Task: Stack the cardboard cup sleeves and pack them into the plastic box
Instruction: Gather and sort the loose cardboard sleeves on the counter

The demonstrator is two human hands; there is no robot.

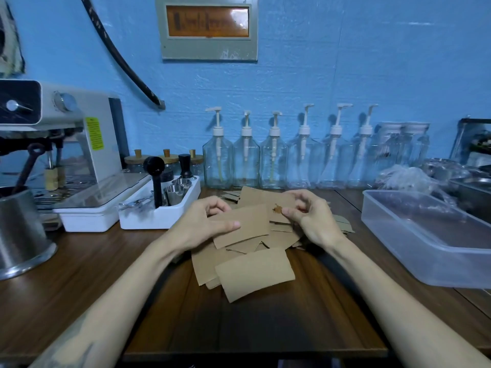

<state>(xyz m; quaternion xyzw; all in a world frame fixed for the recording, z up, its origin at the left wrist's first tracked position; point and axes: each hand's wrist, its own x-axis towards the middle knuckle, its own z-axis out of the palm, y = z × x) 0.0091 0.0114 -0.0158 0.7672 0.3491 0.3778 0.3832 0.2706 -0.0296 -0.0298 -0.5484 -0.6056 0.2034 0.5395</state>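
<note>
A loose pile of flat brown cardboard cup sleeves [255,272] lies on the dark wooden counter in front of me. My left hand [204,221] pinches one sleeve [244,224] by its left edge, thumb on top, lifted over the pile. My right hand [310,216] pinches a second sleeve [265,201] at its right end, beside a small brown stain. The clear plastic box [425,235] stands to the right of the pile, with nothing in it.
A white tray of metal cups and a black scoop [159,208] sits left of the pile, an espresso machine [66,144] and steel jug [21,235] further left. Pump bottles [273,155] line the blue wall. Steel trays and plastic bags crowd the far right.
</note>
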